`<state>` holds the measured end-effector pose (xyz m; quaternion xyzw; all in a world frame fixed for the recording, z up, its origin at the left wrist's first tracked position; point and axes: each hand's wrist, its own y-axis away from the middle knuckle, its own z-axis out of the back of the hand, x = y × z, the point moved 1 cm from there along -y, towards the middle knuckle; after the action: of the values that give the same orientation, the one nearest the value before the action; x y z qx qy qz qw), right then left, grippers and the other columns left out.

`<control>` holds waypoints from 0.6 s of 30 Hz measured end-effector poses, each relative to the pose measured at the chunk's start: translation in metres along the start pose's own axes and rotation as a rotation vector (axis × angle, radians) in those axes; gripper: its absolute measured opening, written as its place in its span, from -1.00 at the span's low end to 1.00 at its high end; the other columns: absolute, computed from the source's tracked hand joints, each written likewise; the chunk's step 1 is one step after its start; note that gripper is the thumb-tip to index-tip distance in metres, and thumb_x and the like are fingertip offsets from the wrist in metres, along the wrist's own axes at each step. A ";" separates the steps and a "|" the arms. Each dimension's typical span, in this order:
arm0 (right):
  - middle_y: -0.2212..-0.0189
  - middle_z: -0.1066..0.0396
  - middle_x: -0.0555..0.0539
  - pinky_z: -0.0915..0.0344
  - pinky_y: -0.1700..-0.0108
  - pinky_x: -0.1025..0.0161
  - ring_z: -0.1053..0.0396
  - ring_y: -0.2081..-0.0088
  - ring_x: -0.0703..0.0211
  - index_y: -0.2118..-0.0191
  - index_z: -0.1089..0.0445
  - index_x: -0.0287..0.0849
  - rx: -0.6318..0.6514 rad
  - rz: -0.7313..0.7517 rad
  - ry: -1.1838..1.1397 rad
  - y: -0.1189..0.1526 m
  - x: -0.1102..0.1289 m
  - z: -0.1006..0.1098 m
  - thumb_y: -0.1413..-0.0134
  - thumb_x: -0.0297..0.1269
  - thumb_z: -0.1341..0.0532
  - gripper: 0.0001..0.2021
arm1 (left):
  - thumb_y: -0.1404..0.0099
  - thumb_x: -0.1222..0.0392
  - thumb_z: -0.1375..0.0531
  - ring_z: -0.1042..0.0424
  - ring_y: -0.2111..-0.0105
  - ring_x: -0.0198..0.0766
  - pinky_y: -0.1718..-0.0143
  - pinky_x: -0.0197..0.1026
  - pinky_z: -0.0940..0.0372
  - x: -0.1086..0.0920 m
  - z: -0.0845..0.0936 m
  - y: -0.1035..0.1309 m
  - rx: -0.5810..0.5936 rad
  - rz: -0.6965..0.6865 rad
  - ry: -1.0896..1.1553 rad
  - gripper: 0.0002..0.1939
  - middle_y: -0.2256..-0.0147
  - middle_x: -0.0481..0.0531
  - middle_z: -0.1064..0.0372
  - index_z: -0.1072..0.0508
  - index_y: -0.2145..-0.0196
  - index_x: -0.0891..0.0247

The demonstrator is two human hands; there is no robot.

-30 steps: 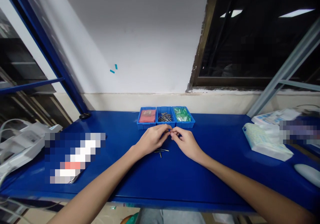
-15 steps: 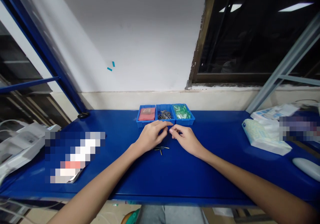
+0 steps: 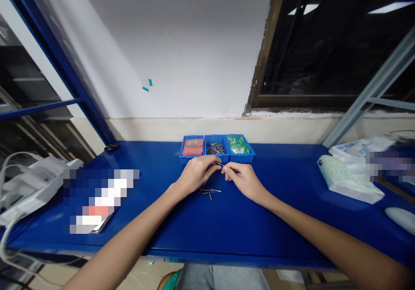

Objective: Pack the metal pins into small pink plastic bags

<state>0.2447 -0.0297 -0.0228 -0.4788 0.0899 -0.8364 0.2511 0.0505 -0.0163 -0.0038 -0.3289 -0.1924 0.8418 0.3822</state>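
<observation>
My left hand (image 3: 198, 171) and my right hand (image 3: 244, 180) meet above the middle of the table, fingertips almost touching. A thin metal pin (image 3: 221, 164) spans the small gap, pinched at one end by each hand; most of it is hidden by the fingers. Below my left hand, several thin pins (image 3: 210, 191) with gold-coloured parts lie crossed on the blue table. Just behind the hands, a blue bin (image 3: 216, 156) holds a heap of similar metal pins.
Beside the pin bin stand a blue bin with a red packet (image 3: 192, 146) and one with green-and-clear packets (image 3: 239, 145). A tissue pack (image 3: 348, 182) and a white rounded object (image 3: 400, 220) lie right. A pixelated flat item (image 3: 103, 203) and white device (image 3: 35, 186) lie left on the blue table (image 3: 246, 234).
The fingertips have drawn slightly apart, and the pin now shows between them. The whole view has shifted a little, moving the scene slightly to the right.
</observation>
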 end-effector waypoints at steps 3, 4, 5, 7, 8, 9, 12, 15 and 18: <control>0.51 -0.43 0.01 -0.25 0.36 0.33 -0.37 0.46 0.23 0.42 -0.42 -0.15 -0.033 0.039 0.066 0.000 0.004 0.002 -0.31 -0.18 -0.09 -0.69 | -0.44 0.21 -0.13 -0.47 0.27 -0.24 0.22 -0.21 -0.35 0.000 -0.001 0.001 -0.021 -0.025 -0.059 -0.86 0.24 0.06 -0.47 -0.49 0.16 0.26; 0.49 -0.45 0.01 -0.26 0.34 0.32 -0.39 0.44 0.21 0.41 -0.42 -0.15 -0.038 0.042 0.064 0.000 0.005 0.002 -0.31 -0.15 -0.09 -0.69 | -0.44 0.22 -0.13 -0.46 0.27 -0.24 0.22 -0.20 -0.35 -0.001 -0.002 0.001 -0.037 -0.023 -0.060 -0.85 0.24 0.07 -0.46 -0.50 0.16 0.27; 0.47 -0.47 -0.01 -0.29 0.32 0.30 -0.42 0.41 0.19 0.37 -0.44 -0.15 -0.039 0.039 0.048 0.000 0.005 0.002 -0.30 -0.13 -0.11 -0.70 | -0.44 0.22 -0.13 -0.46 0.27 -0.24 0.22 -0.20 -0.35 -0.003 -0.003 0.001 -0.053 -0.019 -0.051 -0.84 0.24 0.08 -0.46 -0.50 0.16 0.27; 0.40 -0.52 -0.03 -0.34 0.27 0.27 -0.47 0.35 0.14 0.26 -0.48 -0.14 -0.032 0.022 0.013 -0.001 0.004 0.000 -0.27 -0.12 -0.15 -0.76 | -0.43 0.23 -0.13 -0.46 0.28 -0.24 0.24 -0.21 -0.36 -0.006 -0.005 0.000 -0.085 -0.003 -0.006 -0.84 0.24 0.09 -0.47 -0.51 0.16 0.28; 0.37 -0.54 -0.04 -0.35 0.25 0.25 -0.49 0.34 0.12 0.21 -0.49 -0.14 -0.026 0.012 0.003 -0.001 0.003 -0.001 -0.26 -0.14 -0.17 -0.78 | -0.42 0.23 -0.14 -0.47 0.30 -0.25 0.27 -0.22 -0.36 -0.007 -0.006 0.000 -0.099 0.018 0.027 -0.84 0.25 0.08 -0.49 -0.52 0.16 0.28; 0.35 -0.56 -0.05 -0.37 0.24 0.23 -0.50 0.32 0.10 0.17 -0.49 -0.13 -0.022 0.003 -0.004 -0.001 0.001 -0.002 -0.24 -0.16 -0.18 -0.80 | -0.41 0.24 -0.15 -0.48 0.34 -0.27 0.31 -0.24 -0.36 -0.008 -0.007 -0.001 -0.110 0.048 0.069 -0.84 0.27 0.07 -0.51 -0.51 0.15 0.28; 0.32 -0.57 -0.07 -0.40 0.21 0.20 -0.52 0.28 0.08 0.13 -0.48 -0.13 -0.031 -0.002 -0.030 -0.002 -0.002 -0.003 -0.23 -0.20 -0.18 -0.80 | -0.40 0.23 -0.15 -0.50 0.40 -0.28 0.38 -0.27 -0.37 -0.010 -0.008 -0.002 -0.110 0.141 0.234 -0.83 0.32 0.03 -0.54 -0.50 0.12 0.28; 0.29 -0.57 -0.07 -0.40 0.17 0.21 -0.52 0.25 0.09 0.17 -0.48 -0.12 -0.053 0.027 -0.017 -0.002 0.000 -0.001 -0.25 -0.22 -0.16 -0.82 | -0.42 0.20 -0.14 -0.51 0.38 -0.27 0.34 -0.24 -0.39 -0.011 -0.008 -0.003 -0.064 0.150 0.344 -0.80 0.29 0.07 -0.55 -0.53 0.13 0.29; 0.31 -0.56 -0.05 -0.37 0.19 0.24 -0.51 0.27 0.11 0.21 -0.47 -0.12 -0.067 0.051 0.042 -0.002 0.003 0.001 -0.26 -0.26 -0.15 -0.84 | -0.40 0.19 -0.18 -0.48 0.36 -0.26 0.33 -0.23 -0.36 -0.011 -0.006 -0.004 -0.051 0.121 0.293 -0.82 0.28 0.07 -0.53 -0.58 0.17 0.26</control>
<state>0.2440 -0.0292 -0.0192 -0.4667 0.1355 -0.8362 0.2541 0.0620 -0.0216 -0.0018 -0.4690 -0.1357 0.8011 0.3462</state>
